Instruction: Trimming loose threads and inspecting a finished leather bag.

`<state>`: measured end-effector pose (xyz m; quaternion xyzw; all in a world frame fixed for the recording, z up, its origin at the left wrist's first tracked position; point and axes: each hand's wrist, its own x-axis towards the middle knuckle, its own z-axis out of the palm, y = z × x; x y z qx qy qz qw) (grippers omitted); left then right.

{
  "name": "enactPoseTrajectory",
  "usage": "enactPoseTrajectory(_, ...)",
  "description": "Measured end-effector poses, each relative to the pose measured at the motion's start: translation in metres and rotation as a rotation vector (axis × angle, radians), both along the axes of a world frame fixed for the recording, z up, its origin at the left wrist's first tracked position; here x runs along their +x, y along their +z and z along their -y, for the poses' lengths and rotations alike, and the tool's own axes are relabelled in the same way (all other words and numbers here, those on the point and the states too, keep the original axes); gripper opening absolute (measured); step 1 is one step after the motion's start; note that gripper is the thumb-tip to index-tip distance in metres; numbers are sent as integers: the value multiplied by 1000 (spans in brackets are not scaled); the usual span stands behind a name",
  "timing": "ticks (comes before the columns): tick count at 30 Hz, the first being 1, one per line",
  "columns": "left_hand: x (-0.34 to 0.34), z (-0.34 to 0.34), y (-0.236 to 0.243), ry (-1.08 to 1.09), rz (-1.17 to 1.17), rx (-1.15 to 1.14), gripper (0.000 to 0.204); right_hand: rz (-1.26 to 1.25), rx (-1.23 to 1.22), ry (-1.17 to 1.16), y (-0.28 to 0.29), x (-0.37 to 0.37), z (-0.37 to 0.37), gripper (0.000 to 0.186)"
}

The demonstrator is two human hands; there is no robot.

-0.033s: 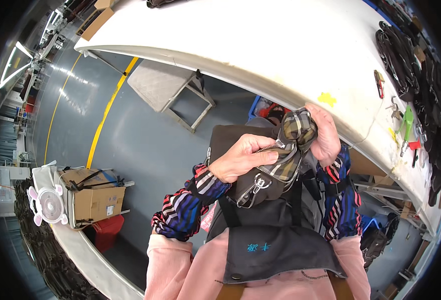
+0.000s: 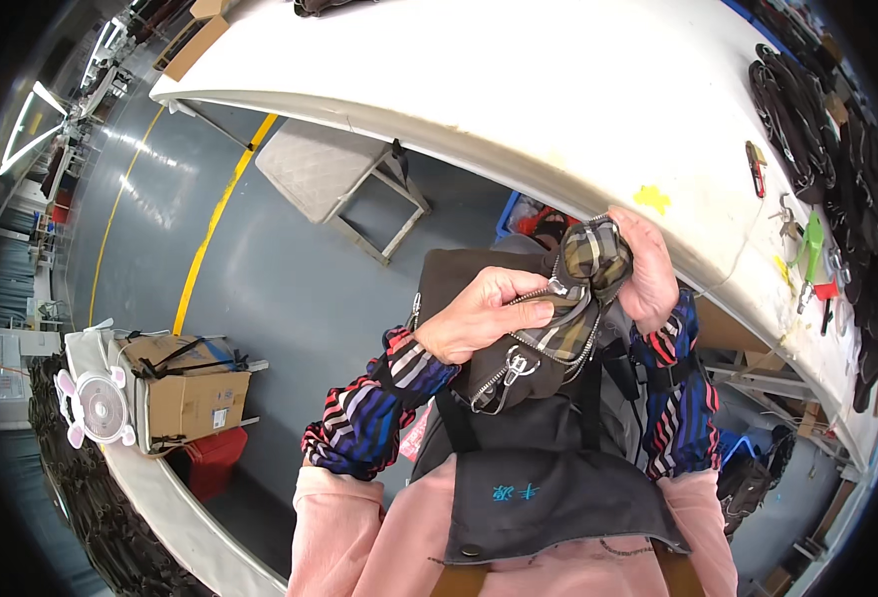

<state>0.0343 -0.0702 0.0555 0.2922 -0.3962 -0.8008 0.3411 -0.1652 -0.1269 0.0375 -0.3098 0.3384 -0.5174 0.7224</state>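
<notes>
A dark fabric bag point(image 2: 504, 370) with metal zippers lies over my lap, its zipped opening spread so that the plaid lining point(image 2: 599, 251) bulges out. My left hand point(image 2: 489, 316) pinches the lining and zipper edge between thumb and fingers. At the far right end of the opening, my right hand point(image 2: 648, 269) is wrapped round the bunched lining, its fingertips partly hidden behind the cloth. A silver zipper pull point(image 2: 519, 366) hangs on the bag's near side, below my left hand.
A long white table point(image 2: 519, 95) runs just beyond the bag. On its right lie a red cutter point(image 2: 756, 169), a green tool point(image 2: 810, 245) and piled dark straps point(image 2: 792, 119). A padded stool point(image 2: 320, 169), cardboard box point(image 2: 188, 383) and small fan point(image 2: 99, 406) stand leftward.
</notes>
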Motion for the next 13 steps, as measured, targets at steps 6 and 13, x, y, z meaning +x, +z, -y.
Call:
enactPoseTrajectory(6, 2, -14, 33, 673, 1186, -1026, 28, -458, -415, -174, 19, 24, -22, 15)
enactPoseTrajectory(13, 23, -87, -48, 736, 42, 49, 41, -683, -1121, -58, 38, 84, -98, 7)
